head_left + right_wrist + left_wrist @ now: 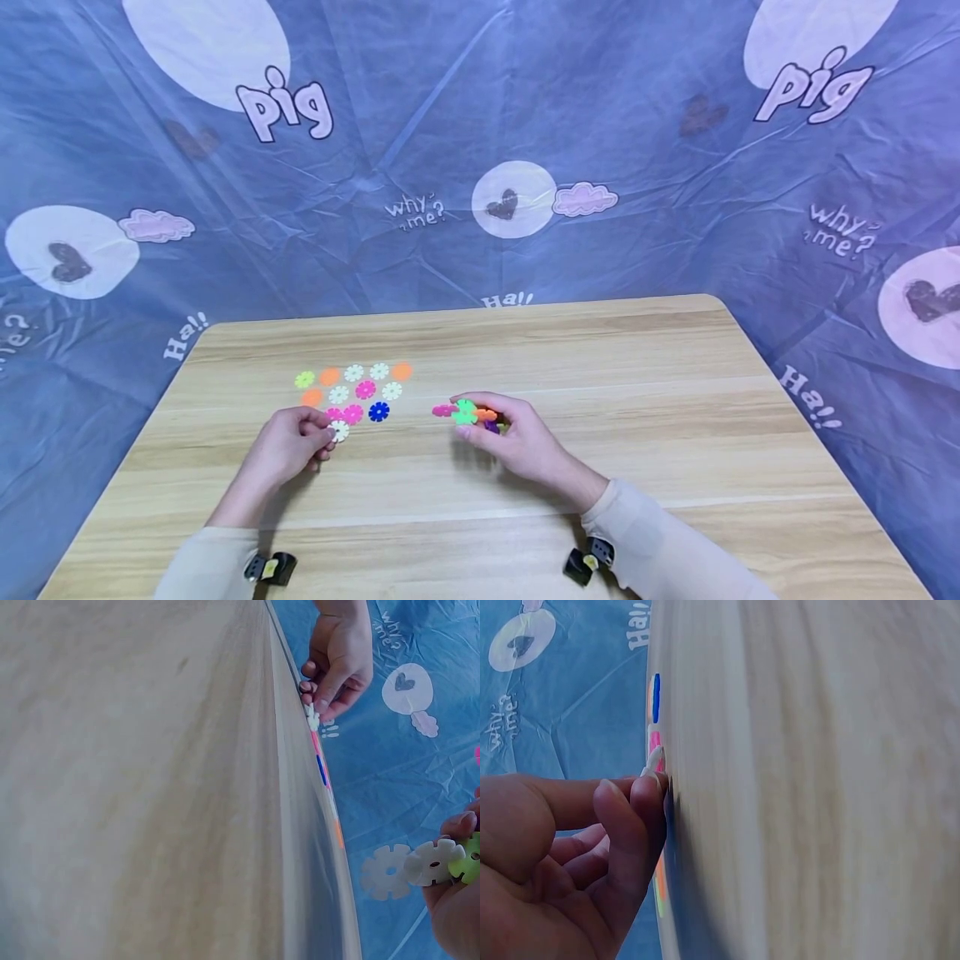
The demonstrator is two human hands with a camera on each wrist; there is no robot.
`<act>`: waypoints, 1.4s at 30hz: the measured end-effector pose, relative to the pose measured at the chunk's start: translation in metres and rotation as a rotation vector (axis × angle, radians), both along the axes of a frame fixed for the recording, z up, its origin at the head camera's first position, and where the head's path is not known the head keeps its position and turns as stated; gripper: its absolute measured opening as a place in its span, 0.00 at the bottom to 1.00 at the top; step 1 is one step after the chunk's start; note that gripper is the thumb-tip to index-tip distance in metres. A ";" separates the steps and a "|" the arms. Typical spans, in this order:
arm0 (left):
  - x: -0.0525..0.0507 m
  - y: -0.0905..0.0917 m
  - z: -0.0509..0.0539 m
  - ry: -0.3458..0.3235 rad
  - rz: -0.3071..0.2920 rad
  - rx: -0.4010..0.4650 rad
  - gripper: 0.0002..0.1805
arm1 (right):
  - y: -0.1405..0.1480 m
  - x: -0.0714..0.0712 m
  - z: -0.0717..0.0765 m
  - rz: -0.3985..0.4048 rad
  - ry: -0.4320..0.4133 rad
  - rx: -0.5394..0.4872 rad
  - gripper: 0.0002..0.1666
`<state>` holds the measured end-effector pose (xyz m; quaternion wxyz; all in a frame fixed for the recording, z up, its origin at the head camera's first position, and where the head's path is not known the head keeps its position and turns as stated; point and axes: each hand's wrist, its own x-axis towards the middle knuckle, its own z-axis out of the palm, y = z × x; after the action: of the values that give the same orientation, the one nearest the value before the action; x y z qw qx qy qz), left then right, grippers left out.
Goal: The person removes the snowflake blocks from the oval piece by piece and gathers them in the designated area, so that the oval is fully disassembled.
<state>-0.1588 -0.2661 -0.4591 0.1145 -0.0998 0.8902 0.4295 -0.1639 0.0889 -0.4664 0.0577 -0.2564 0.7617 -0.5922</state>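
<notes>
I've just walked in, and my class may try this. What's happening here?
Someone is working at a table. The left hand pinches a white notched disc; the right hand holds a cluster of joined discs, green, pink and orange among them. More loose discs lie on the table, mostly beyond the left hand.

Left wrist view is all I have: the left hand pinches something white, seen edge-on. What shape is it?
Observer: A white disc, round with notches along its rim.
Operator: And the right hand?
Observer: It holds a cluster of joined discs.
Operator: Outside that cluster, how many pink discs?
Observer: Three show in the head view.
</notes>
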 end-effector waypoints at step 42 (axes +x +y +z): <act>0.001 -0.004 0.000 -0.075 -0.044 0.003 0.08 | 0.000 0.001 -0.001 -0.004 -0.033 0.026 0.25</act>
<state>-0.1580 -0.2705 -0.4589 0.1572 -0.0960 0.8867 0.4242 -0.1627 0.0885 -0.4678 0.0725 -0.2444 0.7689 -0.5864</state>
